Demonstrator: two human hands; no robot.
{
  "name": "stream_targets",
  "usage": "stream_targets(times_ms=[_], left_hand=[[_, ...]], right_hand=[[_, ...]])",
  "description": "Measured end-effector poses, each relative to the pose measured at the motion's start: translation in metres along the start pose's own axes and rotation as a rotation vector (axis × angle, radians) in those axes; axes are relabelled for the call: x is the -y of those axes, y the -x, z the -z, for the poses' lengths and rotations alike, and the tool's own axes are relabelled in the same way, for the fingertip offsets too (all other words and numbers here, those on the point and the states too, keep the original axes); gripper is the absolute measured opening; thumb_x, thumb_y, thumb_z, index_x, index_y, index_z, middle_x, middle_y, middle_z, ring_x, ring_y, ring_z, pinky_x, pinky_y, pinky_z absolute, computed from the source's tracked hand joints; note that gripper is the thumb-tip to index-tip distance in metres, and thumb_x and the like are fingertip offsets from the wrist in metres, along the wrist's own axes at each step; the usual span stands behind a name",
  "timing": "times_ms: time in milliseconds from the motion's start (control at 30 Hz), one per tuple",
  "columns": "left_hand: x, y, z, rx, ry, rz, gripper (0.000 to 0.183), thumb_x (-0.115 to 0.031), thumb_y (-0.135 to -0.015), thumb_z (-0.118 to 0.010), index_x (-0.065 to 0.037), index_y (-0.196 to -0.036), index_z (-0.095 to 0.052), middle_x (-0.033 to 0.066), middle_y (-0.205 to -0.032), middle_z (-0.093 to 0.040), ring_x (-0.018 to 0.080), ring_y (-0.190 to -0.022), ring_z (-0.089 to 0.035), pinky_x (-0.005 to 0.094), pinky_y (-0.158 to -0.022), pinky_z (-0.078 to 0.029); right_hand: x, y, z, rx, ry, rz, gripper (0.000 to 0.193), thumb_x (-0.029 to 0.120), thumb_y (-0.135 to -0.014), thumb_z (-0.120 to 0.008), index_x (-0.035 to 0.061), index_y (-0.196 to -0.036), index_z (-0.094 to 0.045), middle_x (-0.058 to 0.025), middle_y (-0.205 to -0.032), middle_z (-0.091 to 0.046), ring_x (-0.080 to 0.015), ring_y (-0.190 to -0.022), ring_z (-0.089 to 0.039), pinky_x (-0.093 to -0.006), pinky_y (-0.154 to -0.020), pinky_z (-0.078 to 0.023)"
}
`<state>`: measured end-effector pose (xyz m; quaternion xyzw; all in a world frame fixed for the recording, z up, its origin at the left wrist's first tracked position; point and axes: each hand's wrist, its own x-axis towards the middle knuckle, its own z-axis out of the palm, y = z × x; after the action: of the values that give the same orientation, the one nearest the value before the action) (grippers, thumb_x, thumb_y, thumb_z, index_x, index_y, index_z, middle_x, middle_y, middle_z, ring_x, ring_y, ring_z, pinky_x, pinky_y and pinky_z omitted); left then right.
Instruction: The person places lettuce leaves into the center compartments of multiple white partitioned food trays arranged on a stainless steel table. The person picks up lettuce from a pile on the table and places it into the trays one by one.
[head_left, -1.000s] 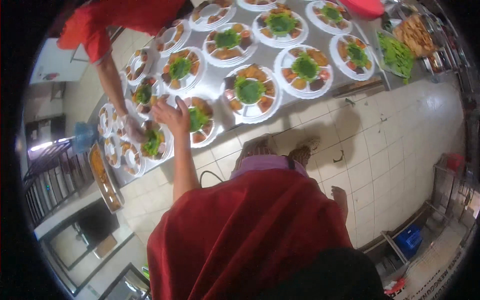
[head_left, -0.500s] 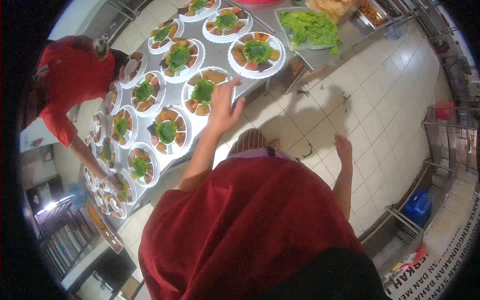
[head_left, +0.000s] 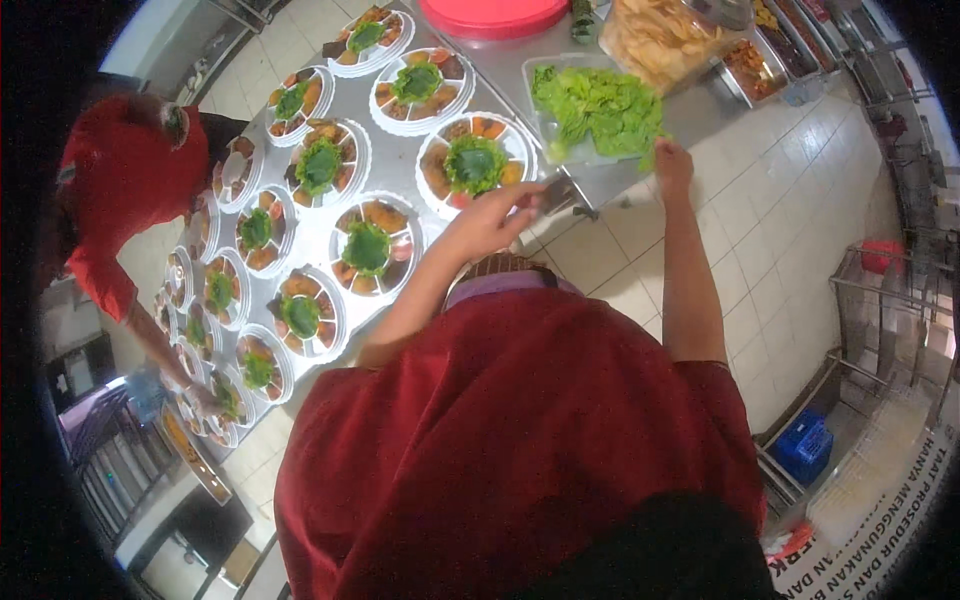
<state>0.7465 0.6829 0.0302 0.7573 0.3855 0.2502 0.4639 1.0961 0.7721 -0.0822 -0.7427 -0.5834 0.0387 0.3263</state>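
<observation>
My left hand (head_left: 492, 222) is stretched out with thumb and fingers apart, at the table edge beside the nearest round white plate (head_left: 430, 187). That plate holds foods in sections around green leaves in the middle. A dark shape lies just past the fingertips; I cannot make out what it is. My right hand (head_left: 674, 172) is raised with curled fingers at the near right corner of a clear tray (head_left: 537, 125) of green lettuce (head_left: 600, 108). A hanging leaf is beside its fingertips; whether they pinch it is hidden.
Several similar plates (head_left: 366, 250) cover the metal table. Across it, a person in red (head_left: 135, 165) reaches to the far-left plates. A red round lid (head_left: 495, 18), a tub of chips (head_left: 660, 45) and metal food pans (head_left: 748, 68) stand beyond. Racks with a blue crate (head_left: 803, 447) are at right.
My left hand has moved right along the table edge. My right hand has risen from over the floor to the lettuce tray. The view has shifted, bringing more of the red lid into sight.
</observation>
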Motion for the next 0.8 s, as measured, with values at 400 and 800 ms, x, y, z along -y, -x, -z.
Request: stream_targets(times_ms=[400, 800], left_hand=[[0.002, -0.081, -0.014, -0.011, -0.014, 0.069, 0.031, -0.015, -0.084, -0.050, -0.002, -0.112, -0.050, 0.0141, -0.099, -0.059, 0.0248, -0.091, -0.058, 0.0336, -0.081, -0.044], [-0.019, -0.095, -0.093, -0.549, 0.121, 0.295, 0.031, -0.017, -0.082, -0.048, -0.001, -0.108, -0.052, 0.0146, -0.095, -0.059, 0.0278, -0.088, -0.057, 0.0354, -0.079, -0.044]], right_hand=[[0.025, -0.128, -0.048, 0.298, -0.419, 0.279, 0.033, 0.033, -0.072, -0.067, 0.0051, -0.090, -0.065, -0.0145, -0.084, -0.063, -0.0282, -0.083, -0.060, -0.0354, -0.076, -0.044], [0.044, -0.173, -0.054, 0.476, -0.240, 0.685, 0.026, 0.022, -0.082, -0.057, 0.0013, -0.098, -0.058, -0.0156, -0.091, -0.060, -0.0288, -0.082, -0.056, -0.0333, -0.074, -0.044]])
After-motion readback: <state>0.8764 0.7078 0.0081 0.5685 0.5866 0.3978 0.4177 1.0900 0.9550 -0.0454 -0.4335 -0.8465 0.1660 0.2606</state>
